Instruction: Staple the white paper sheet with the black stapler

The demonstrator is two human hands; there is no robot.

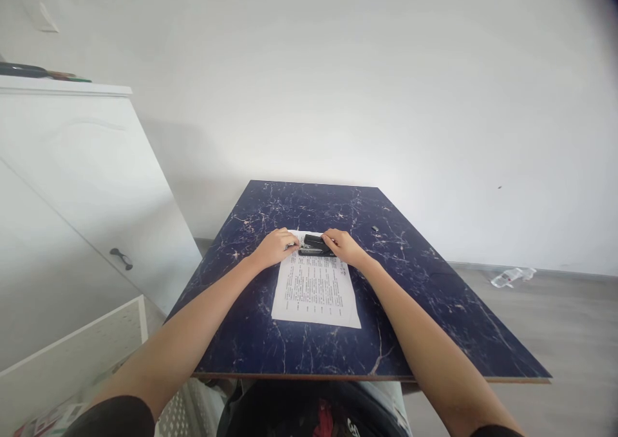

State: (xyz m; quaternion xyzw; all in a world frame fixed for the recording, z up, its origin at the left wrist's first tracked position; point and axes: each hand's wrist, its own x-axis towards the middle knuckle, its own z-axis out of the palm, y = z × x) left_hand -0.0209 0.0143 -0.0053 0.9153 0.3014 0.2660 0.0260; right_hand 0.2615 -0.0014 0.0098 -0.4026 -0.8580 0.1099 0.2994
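A black stapler (315, 246) lies across the upper part of a printed sheet of paper (316, 289), its upper arm raised a little from the base. My right hand (344, 246) grips the stapler's right end, with fingers bent over it. At the stapler's left end, my left hand (277, 248) is closed with thumb and fingertips drawn together. What those fingertips hold, if anything, is too small to make out. The paper rests flat on the dark blue marbled table (241, 353), and both hands cover parts of its upper edge.
A small dark piece (374, 229) lies on the table, right of my right hand. The white cabinet (87, 186) stands to the left, above a white bin-like container (140, 334). Clear plastic packaging (512, 277) is on the floor at right. A pale wall stands behind the table.
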